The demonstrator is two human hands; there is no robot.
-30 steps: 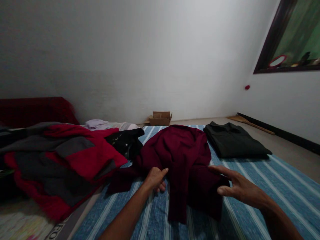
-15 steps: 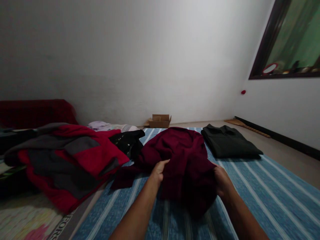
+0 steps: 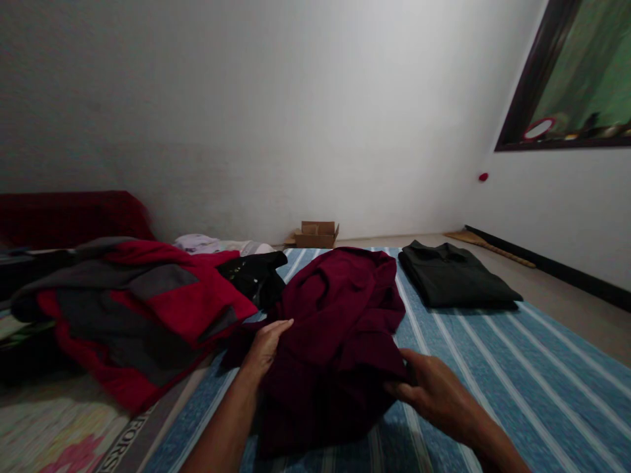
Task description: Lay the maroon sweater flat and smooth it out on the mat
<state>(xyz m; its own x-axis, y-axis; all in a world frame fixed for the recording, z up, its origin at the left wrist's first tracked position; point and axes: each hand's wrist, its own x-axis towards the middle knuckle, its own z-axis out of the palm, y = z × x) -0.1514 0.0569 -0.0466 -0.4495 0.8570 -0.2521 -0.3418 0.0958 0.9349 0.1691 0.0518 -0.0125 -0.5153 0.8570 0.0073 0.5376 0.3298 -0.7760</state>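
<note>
A rumpled maroon long-sleeved garment point(image 3: 335, 328) lies in front of me on a blue striped sheet point(image 3: 463, 381). Its exact kind I cannot make out. My left hand point(image 3: 269, 345) grips its left edge, thumb on top and the other fingers hidden under the cloth. On the right, my right hand point(image 3: 426, 384) pinches the near right edge between thumb and fingers. The near hem droops between both hands. One sleeve lies out to the left, partly behind my left wrist.
Left of the garment lies a red and grey jacket point(image 3: 172, 295), with black clothing point(image 3: 256, 276) beside it. A folded dark garment point(image 3: 458, 276) rests on the right of the sheet. An open cardboard box point(image 3: 316, 235) stands by the far wall.
Both hands have moved left, still holding the maroon garment. Its near part is spread wider to the left, and the right edge has come inward.
</note>
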